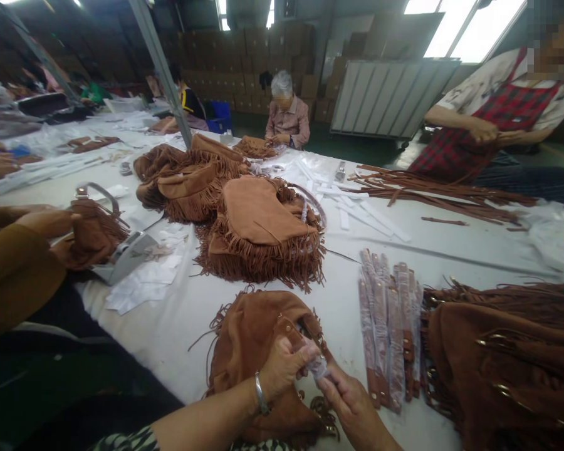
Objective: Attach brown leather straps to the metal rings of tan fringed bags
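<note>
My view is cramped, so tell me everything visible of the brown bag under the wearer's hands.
The brown bag looks like soft suede, with a rounded far edge and thin fringe strands sticking out at its left. It lies slumped and creased on the white table. Over it, the left hand holds a brown strap and the right hand pinches clear plastic; whether the strap is attached is unclear. The left forearm hides part of the bag.

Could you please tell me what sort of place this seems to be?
It looks like a bag-making workshop: fringed brown suede-like bags on a long white table, flat brown straps in clear plastic, and stacked brown cardboard boxes behind.
</note>
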Available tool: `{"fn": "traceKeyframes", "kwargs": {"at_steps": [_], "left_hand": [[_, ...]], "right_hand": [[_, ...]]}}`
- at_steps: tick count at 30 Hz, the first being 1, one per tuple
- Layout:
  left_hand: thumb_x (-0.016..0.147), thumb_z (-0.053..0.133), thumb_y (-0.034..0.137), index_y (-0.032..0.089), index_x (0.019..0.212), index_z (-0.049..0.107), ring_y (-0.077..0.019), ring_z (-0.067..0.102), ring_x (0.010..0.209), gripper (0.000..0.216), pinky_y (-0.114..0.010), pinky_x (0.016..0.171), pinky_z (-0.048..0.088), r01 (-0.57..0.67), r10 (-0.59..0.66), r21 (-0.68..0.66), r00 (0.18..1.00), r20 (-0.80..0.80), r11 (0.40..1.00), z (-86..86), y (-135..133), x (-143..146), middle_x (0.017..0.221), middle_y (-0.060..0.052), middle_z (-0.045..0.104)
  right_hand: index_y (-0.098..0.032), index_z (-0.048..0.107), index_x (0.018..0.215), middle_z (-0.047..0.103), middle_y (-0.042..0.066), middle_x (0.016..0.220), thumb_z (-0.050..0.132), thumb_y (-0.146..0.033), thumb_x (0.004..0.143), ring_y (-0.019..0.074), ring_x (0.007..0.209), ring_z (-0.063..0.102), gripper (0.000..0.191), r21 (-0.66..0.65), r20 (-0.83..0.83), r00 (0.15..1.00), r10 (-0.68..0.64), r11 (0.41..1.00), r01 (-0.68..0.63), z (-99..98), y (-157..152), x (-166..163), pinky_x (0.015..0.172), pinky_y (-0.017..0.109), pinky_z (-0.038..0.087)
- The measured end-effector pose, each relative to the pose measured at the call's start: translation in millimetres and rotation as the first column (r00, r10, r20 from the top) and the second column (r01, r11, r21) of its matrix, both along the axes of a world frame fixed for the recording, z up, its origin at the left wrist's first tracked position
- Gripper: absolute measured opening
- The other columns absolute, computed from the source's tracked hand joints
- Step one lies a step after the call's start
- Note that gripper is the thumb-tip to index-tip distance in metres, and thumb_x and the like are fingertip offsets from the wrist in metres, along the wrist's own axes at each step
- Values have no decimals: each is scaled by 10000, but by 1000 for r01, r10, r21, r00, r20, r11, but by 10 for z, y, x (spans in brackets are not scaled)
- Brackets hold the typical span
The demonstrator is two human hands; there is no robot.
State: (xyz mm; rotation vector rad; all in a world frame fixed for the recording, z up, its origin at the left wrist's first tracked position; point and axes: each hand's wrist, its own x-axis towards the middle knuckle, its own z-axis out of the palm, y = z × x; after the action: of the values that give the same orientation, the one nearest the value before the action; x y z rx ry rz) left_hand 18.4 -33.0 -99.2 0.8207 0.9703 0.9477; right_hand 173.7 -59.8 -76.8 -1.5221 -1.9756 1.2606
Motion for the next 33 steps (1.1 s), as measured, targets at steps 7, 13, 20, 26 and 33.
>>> {"fn": "traceKeyframes", "kwargs": {"at_steps": [7, 13, 20, 26, 33], "left_hand": [[686, 545, 659, 114, 653, 547, -42, 276, 370, 546, -189, 375, 188, 30, -22, 76, 993, -115, 997, -14, 20, 47, 453, 46, 374], [691, 553, 608, 126, 622, 504, -55, 324, 447, 489, -189, 432, 262, 158, -121, 150, 967, -225, 976, -53, -17, 257, 517, 29, 416], [776, 506, 460, 103, 724, 575, -107, 436, 583, 368, -217, 545, 361, 409, -317, 179, 864, -391, 895, -247, -203, 624, 636, -11, 505], [706, 621, 333, 158, 927, 604, -225, 524, 913, 282, -356, 844, 390, 838, -462, -7, 294, -837, 546, -450, -326, 557, 941, -80, 584], [629, 673, 289, 130, 618, 611, -235, 559, 745, 171, -410, 813, 390, 848, -698, -213, 228, -679, 485, -759, -223, 447, 617, -40, 577]], "right_hand": [[-196, 629, 884, 656, 88, 916, 466, -333, 834, 266, 910, 571, 219, 82, 242, 969, 40, 995, -61, -306, -144, 382, 821, 397, 423], [-191, 389, 1325, 396, 115, 1381, 417, -367, 878, 245, 1270, 340, 481, 86, -33, 996, -85, 992, 87, -124, -113, 510, 1047, 447, 263], [-164, 599, 941, 645, 51, 871, 435, -382, 869, 184, 803, 584, 282, -92, -390, 848, -358, 932, 351, -53, -11, 257, 745, 311, 458], [-174, 537, 805, 569, -14, 640, 410, -457, 869, 115, 573, 481, 317, -177, -309, 788, -533, 846, 503, -210, -229, 813, 591, 241, 378], [-182, 495, 685, 479, -46, 495, 486, -428, 787, 115, 473, 434, 266, -340, -226, 803, -552, 817, 466, -720, -652, 783, 506, 245, 329]]}}
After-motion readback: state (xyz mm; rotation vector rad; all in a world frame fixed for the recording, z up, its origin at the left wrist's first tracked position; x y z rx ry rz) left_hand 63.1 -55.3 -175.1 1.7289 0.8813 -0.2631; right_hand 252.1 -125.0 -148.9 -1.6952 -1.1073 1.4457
